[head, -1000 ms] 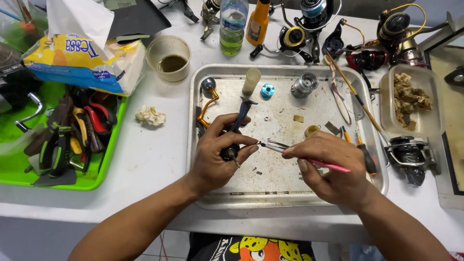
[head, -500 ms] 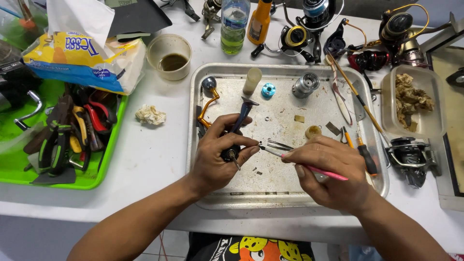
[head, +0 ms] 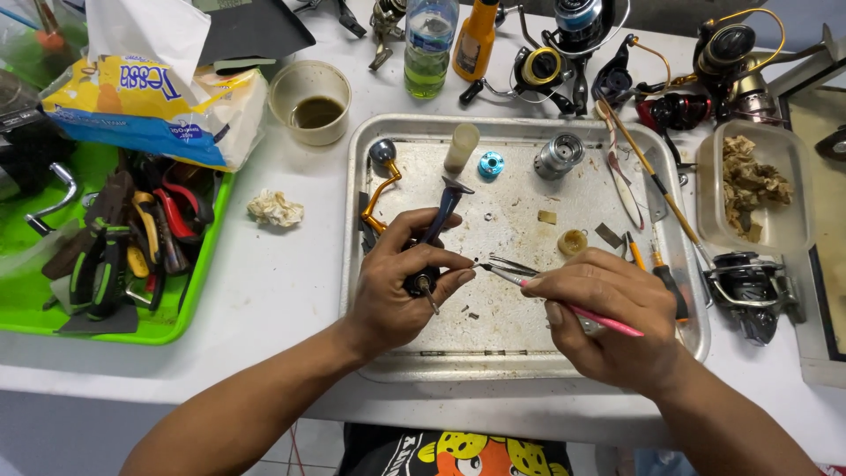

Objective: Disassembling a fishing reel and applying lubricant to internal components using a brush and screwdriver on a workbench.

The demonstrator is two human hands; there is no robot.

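Reel body (head: 438,231), dark blue, is gripped in the left hand (head: 401,286) above the near-left part of a metal tray (head: 529,361); its long axis is tilted from the palm up and away toward the tray's far side, with a thin shaft (head: 429,298) projecting near the thumb. Tweezers (head: 504,268), pink-handled, are pinched in the right hand (head: 608,317) and laid almost level, tips pointed left and brought to the left fingertips (head: 464,276), touching or just short of them; which cannot be told. Both hands are closed on what they hold. The body lies left of the right hand, the tweezer tips just beside it. Listed on the tray: a gold crank handle (head: 381,189) at the left edge, a silver spool (head: 559,156), a blue cap (head: 490,163), a cream tube (head: 461,146), screwdrivers (head: 665,278) at the right. Off the tray: a green tray of pliers (head: 132,251) far left, a cup (head: 310,101), a tissue pack (head: 150,97), several reels (head: 564,53) along the far edge.
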